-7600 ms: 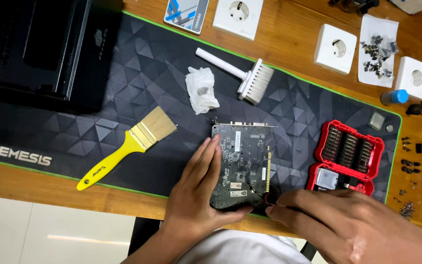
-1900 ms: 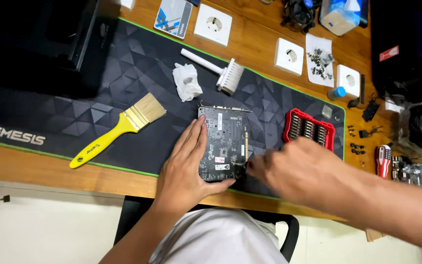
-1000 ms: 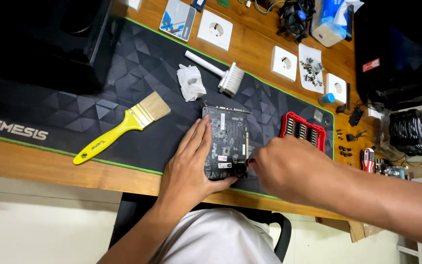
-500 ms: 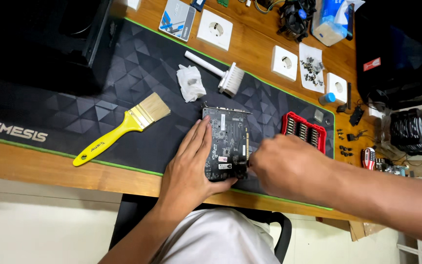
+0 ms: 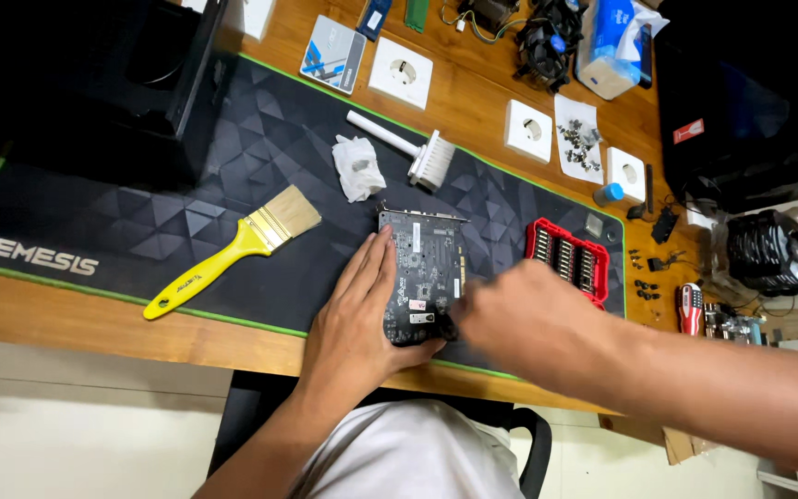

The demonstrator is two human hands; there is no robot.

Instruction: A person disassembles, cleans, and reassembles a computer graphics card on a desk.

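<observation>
In the head view, the left hand [image 5: 355,319] lies flat, fingers spread, on the dark circuit board [image 5: 420,273] at the mat's [image 5: 233,166] six o'clock edge. The right hand [image 5: 519,319], blurred, touches the board's four o'clock corner; its grip I cannot tell.

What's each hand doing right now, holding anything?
Left hand: open, fingers flat on the dark rectangular circuit board, pinning it to the black desk mat.
Right hand: blurred at the board's near right edge; grip cannot be told.
</observation>
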